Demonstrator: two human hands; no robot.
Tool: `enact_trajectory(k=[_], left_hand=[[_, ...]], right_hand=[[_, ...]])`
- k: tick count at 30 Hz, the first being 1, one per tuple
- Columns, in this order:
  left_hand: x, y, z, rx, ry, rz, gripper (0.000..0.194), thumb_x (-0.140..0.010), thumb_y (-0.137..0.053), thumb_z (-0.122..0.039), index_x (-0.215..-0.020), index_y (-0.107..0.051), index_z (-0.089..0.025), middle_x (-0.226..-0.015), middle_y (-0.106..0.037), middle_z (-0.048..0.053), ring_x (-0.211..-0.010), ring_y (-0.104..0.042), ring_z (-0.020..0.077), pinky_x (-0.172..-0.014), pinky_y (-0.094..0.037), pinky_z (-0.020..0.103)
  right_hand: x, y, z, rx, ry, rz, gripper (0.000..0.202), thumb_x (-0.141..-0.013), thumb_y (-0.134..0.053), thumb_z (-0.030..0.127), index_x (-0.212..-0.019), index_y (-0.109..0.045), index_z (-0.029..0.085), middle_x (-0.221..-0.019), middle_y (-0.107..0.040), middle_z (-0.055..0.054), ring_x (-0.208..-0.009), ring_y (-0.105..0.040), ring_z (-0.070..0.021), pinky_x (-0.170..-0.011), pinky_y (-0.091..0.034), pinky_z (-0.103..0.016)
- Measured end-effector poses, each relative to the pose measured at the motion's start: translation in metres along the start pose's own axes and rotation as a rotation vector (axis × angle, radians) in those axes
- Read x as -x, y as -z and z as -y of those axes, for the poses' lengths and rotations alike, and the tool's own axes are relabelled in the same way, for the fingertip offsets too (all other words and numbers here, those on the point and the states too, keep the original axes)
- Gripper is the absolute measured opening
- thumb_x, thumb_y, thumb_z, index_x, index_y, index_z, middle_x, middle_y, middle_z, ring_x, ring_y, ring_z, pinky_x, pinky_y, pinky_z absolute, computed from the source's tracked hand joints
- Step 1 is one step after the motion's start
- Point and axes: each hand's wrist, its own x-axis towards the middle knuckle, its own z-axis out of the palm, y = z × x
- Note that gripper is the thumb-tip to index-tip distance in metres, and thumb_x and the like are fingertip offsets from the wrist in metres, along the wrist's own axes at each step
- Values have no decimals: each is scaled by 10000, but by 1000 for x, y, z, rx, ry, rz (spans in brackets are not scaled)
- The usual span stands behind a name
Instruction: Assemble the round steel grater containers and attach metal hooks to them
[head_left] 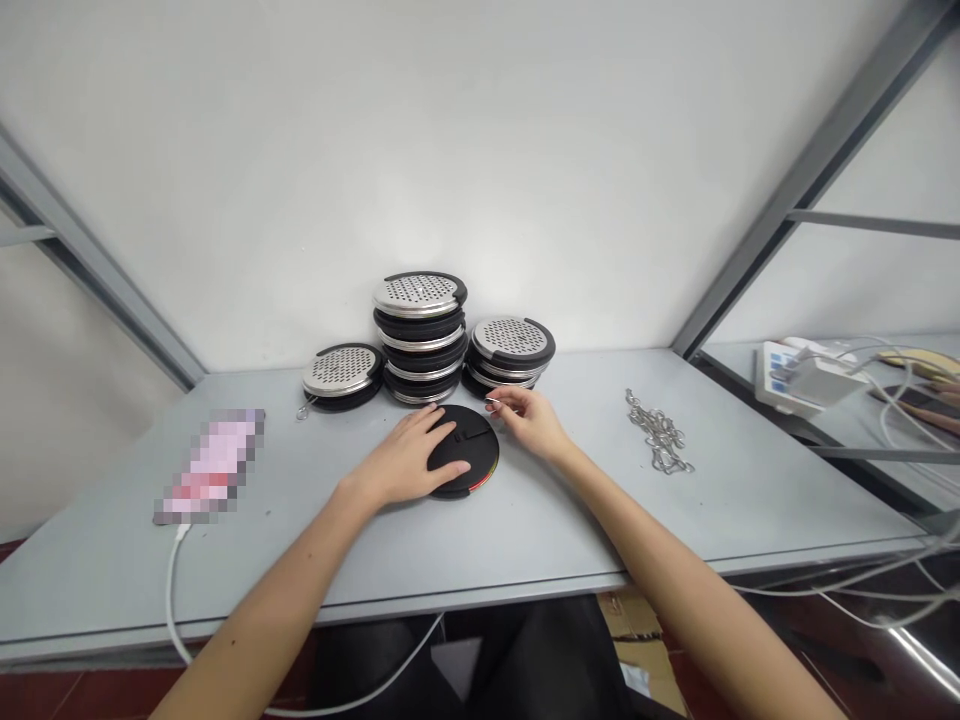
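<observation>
A round black disc (pixel 471 450) with a slot near its middle and a coloured strip along its edge lies flat on the table. My left hand (pixel 409 455) rests on its left side, fingers spread and thumb stretched across the disc. At the disc's upper right edge my right hand (pixel 529 418) is closed in a pinch on a small shiny metal wire clip (pixel 492 401), most of it hidden by the fingers. A pile of similar bent wire clips (pixel 660 440) lies to the right.
Behind my hands stand a tall stack of perforated metal-and-black discs (pixel 420 292), a lower stack (pixel 511 340) and a separate disc (pixel 341 370) at left. A phone (pixel 214 465) with a white cable (pixel 174 580) lies left. A power strip (pixel 795 380) is beyond the right frame post.
</observation>
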Motion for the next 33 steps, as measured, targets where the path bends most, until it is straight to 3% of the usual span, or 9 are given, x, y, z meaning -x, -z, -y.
enact_trajectory(k=[5, 9, 13, 17, 21, 24, 27, 30, 33], left_hand=[[7, 18, 24, 180, -63, 156, 903, -601, -798, -595, -1390, -500, -271, -1520, -389, 89, -1394, -361, 338, -1145, -309, 478], [6, 20, 31, 233, -17, 199, 922, -548, -842, -553, -1370, -520, -287, -1521, -385, 96, -1400, -349, 341, -1155, -267, 507], [2, 5, 15, 107, -5, 99, 919, -551, -781, -677, -1333, -556, -250, -1456, -475, 122, -1367, -391, 356, -1183, -92, 573], [-2, -18, -18, -96, 9, -124, 836, -606, -674, -768, -1216, -643, -197, -1259, -625, 148, -1214, -516, 376, -1168, 8, 621], [-2, -29, -43, -168, -17, -252, 630, -731, -603, -706, -1030, -729, -165, -975, -687, 140, -1022, -585, 355, -1145, -205, 588], [0, -24, -41, -99, -59, -271, 438, -850, -542, -553, -998, -729, -186, -858, -680, 94, -896, -622, 284, -1109, -295, 553], [2, -11, -26, 3, -162, -175, 401, -845, -585, -495, -1084, -702, -196, -1019, -686, 94, -1043, -599, 285, -1089, -353, 500], [5, -2, -11, 64, -254, 11, 711, -680, -731, -611, -1258, -617, -212, -1375, -542, 113, -1282, -469, 331, -1096, -366, 469], [6, -2, -6, 65, -221, 75, 908, -579, -757, -696, -1338, -550, -243, -1462, -464, 109, -1317, -442, 346, -1103, -350, 487]], right_hand=[[1, 0, 1, 0, -2, 8, 216, -832, -596, 308, -1012, -632, 194, -874, -738, -76, -815, -701, -212, -749, -546, -355], [2, -1, 2, -49, -18, 21, 256, -831, -608, 326, -1052, -582, 199, -887, -739, -69, -736, -692, -184, -731, -549, -346], [2, -3, 3, 77, 53, 9, 142, -840, -595, 321, -915, -632, 206, -866, -728, -57, -810, -683, -197, -734, -528, -328], [0, -4, 2, 257, 146, -58, 149, -859, -563, 304, -899, -685, 228, -925, -710, -55, -860, -650, -208, -703, -509, -321], [-1, -3, -2, 299, 184, -70, 161, -852, -578, 289, -898, -718, 226, -931, -704, -64, -823, -636, -205, -722, -504, -336], [0, -4, -3, 270, 173, -25, 176, -859, -571, 285, -925, -724, 226, -915, -727, -49, -800, -646, -197, -736, -501, -334], [3, -6, -1, 242, 160, 20, 203, -865, -565, 287, -976, -718, 214, -906, -734, -46, -800, -654, -190, -729, -502, -319], [4, -7, 0, 241, 143, 27, 209, -860, -567, 282, -989, -713, 208, -894, -737, -44, -793, -661, -184, -727, -504, -311], [3, -5, -1, 256, 148, 6, 200, -849, -566, 262, -966, -715, 197, -902, -743, -47, -799, -667, -183, -715, -506, -302]])
